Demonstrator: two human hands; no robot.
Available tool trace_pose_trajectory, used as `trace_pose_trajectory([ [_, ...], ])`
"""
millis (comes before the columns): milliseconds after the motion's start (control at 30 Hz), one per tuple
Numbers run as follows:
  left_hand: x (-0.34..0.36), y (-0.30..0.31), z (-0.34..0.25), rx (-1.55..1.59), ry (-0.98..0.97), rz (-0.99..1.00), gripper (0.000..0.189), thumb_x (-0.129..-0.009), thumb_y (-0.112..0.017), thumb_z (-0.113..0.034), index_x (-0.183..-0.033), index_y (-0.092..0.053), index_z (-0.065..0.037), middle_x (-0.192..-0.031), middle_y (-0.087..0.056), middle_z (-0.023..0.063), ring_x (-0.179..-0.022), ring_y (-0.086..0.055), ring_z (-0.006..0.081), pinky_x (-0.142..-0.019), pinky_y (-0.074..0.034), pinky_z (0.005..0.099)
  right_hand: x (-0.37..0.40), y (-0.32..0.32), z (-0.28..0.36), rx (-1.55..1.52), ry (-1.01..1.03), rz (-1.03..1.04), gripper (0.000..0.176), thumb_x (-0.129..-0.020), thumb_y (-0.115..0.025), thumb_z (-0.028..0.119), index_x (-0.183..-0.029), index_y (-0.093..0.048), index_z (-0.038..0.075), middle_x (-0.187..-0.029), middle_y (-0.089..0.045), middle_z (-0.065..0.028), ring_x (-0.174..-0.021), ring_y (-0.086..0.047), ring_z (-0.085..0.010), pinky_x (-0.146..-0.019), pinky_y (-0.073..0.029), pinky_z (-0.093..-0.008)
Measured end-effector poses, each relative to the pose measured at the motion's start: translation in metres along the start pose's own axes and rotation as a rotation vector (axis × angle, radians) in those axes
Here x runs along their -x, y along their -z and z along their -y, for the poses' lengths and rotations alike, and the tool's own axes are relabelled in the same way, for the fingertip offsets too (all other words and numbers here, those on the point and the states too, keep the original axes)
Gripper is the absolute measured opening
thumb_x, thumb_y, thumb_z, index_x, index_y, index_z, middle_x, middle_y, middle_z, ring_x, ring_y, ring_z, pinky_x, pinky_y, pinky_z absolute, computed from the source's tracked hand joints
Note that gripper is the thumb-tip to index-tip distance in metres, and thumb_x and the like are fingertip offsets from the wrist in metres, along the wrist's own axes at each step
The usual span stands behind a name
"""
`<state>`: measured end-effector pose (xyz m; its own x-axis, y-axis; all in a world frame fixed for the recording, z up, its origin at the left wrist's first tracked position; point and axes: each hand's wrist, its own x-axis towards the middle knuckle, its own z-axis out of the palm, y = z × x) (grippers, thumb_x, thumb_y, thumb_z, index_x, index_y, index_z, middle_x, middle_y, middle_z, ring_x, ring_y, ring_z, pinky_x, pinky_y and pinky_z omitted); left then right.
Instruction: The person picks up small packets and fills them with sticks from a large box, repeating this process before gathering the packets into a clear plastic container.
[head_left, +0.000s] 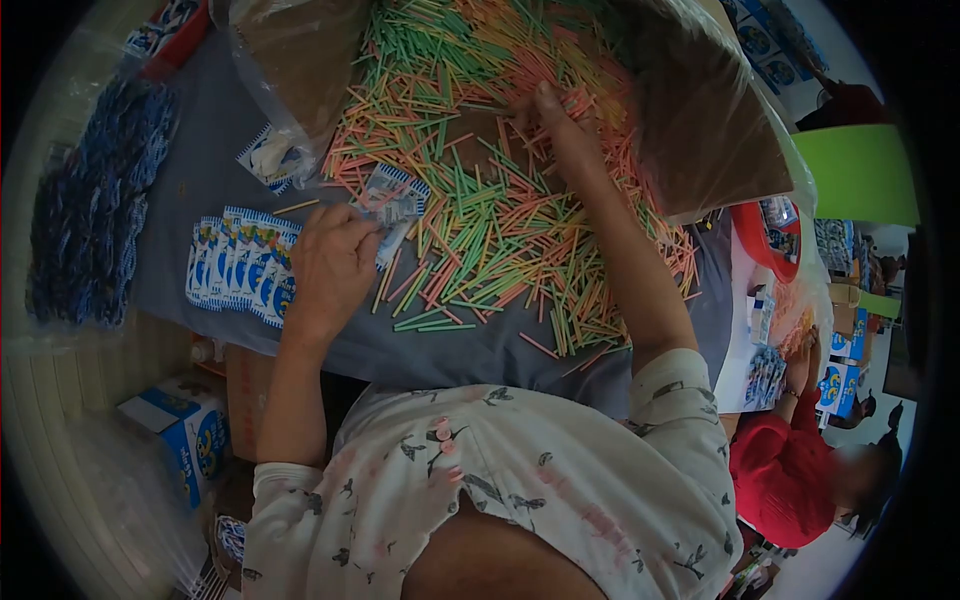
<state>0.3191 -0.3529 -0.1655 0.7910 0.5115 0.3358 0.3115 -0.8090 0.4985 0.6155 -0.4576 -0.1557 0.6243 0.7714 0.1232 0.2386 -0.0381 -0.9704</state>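
My left hand is closed with its fingers curled at the edge of a small blue-and-white plastic packet, which lies partly against the pile. A large heap of thin coloured sticks, green, pink, orange and yellow, spreads over the cloth. Into the far part of this heap reaches my right hand, its fingers curled round several sticks; the fingertips are partly hidden among them. Beside my left hand lies an overlapping row of blue-and-white packets. A single stick rests just above the left hand.
Clear plastic sheeting over brown boards flanks the heap. Another packet lies at its left. Bundled blue packets stand far left, above a blue-and-white box. At right are a red basket and a person in red.
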Motion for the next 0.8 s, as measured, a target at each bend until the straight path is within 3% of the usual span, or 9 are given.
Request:
trace_pose_trajectory([
  [67,0.0,-0.002,0.006,0.302,0.096,-0.086,0.007,-0.075,-0.072,-0.003,-0.081,-0.07,-0.001,-0.078,-0.061,0.0078,-0.077,-0.058,0.0241,-0.067,-0.047,0.0347,-0.003,-0.006,-0.002,-0.141,0.12,0.005,0.044,-0.1,-0.05,0.043,-0.088,-0.069,0.006,-0.079,-0.069,-0.0047,-0.078,-0.064,-0.0149,-0.07,-0.051,-0.0315],
  [200,-0.006,0.008,0.008,0.457,0.146,-0.17,0.01,-0.074,-0.076,0.001,-0.081,-0.069,0.001,-0.076,-0.062,0.005,-0.071,-0.058,0.0148,-0.064,-0.047,0.0279,-0.006,-0.006,0.023,-0.179,0.225,0.03,0.051,-0.102,-0.042,0.047,-0.093,-0.068,0.004,-0.087,-0.07,-0.0088,-0.086,-0.064,-0.0158,-0.077,-0.05,-0.0342],
  [267,-0.015,0.008,-0.003,0.811,0.209,-0.269,0.013,-0.074,-0.078,0.004,-0.083,-0.069,0.002,-0.078,-0.064,0.0021,-0.07,-0.058,0.0073,-0.062,-0.047,0.0224,-0.007,-0.008,0.034,-0.37,0.27,0.132,0.055,-0.103,-0.036,0.049,-0.097,-0.065,0.003,-0.092,-0.07,-0.0132,-0.092,-0.065,-0.02,-0.082,-0.051,-0.0363],
  [367,-0.03,-0.003,-0.016,1.063,0.277,-0.235,0.013,-0.077,-0.076,0.005,-0.087,-0.069,0.003,-0.083,-0.066,0.0015,-0.072,-0.059,0.0059,-0.062,-0.048,0.0202,0.003,-0.025,0.051,-0.587,0.325,0.21,0.052,-0.103,-0.038,0.048,-0.1,-0.062,0.002,-0.092,-0.07,-0.0152,-0.098,-0.066,-0.0242,-0.084,-0.052,-0.0388],
  [467,-0.041,-0.019,-0.021,1.031,0.2,-0.204,0.015,-0.077,-0.076,0.005,-0.09,-0.07,0.002,-0.083,-0.065,0.0012,-0.072,-0.06,0.0059,-0.063,-0.048,0.02,0.021,-0.037,0.071,-0.636,0.344,0.277,0.05,-0.102,-0.04,0.047,-0.099,-0.061,0.002,-0.091,-0.07,-0.0159,-0.102,-0.065,-0.0281,-0.085,-0.052,-0.0409],
  [567,-0.045,-0.023,-0.032,1.154,0.224,-0.16,0.014,-0.077,-0.076,0.005,-0.089,-0.069,0.002,-0.084,-0.066,0.0018,-0.072,-0.06,0.006,-0.063,-0.048,0.0201,0.025,-0.05,0.071,-0.506,0.539,0.281,0.048,-0.102,-0.043,0.045,-0.097,-0.063,0.002,-0.092,-0.07,-0.0153,-0.103,-0.065,-0.0284,-0.087,-0.052,-0.0417],
  [700,-0.048,-0.021,-0.036,1.185,0.254,-0.155,0.013,-0.078,-0.075,0.006,-0.088,-0.069,0.002,-0.083,-0.065,0.0016,-0.074,-0.06,0.0061,-0.065,-0.049,0.0206,0.029,-0.055,0.064,-0.348,0.529,0.293,0.05,-0.101,-0.046,0.046,-0.096,-0.066,0.0,-0.092,-0.071,-0.0128,-0.101,-0.065,-0.0285,-0.089,-0.051,-0.0415],
  [767,-0.048,-0.02,-0.035,1.113,0.204,-0.113,0.014,-0.078,-0.075,0.006,-0.091,-0.069,0.003,-0.084,-0.065,0.0016,-0.077,-0.06,0.0066,-0.068,-0.05,0.0215,0.027,-0.053,0.064,0.091,0.648,0.34,0.061,-0.098,-0.041,0.057,-0.1,-0.069,0.003,-0.117,-0.066,-0.0142,-0.118,-0.055,-0.0313,-0.099,-0.043,-0.044],
  [800,-0.048,-0.021,-0.034,1.111,0.206,-0.117,0.014,-0.078,-0.075,0.006,-0.091,-0.069,0.003,-0.084,-0.065,0.0016,-0.077,-0.06,0.0066,-0.068,-0.05,0.0215,0.028,-0.054,0.066,0.089,0.649,0.343,0.061,-0.098,-0.041,0.057,-0.1,-0.069,0.003,-0.117,-0.066,-0.0142,-0.118,-0.055,-0.0313,-0.099,-0.043,-0.044],
])
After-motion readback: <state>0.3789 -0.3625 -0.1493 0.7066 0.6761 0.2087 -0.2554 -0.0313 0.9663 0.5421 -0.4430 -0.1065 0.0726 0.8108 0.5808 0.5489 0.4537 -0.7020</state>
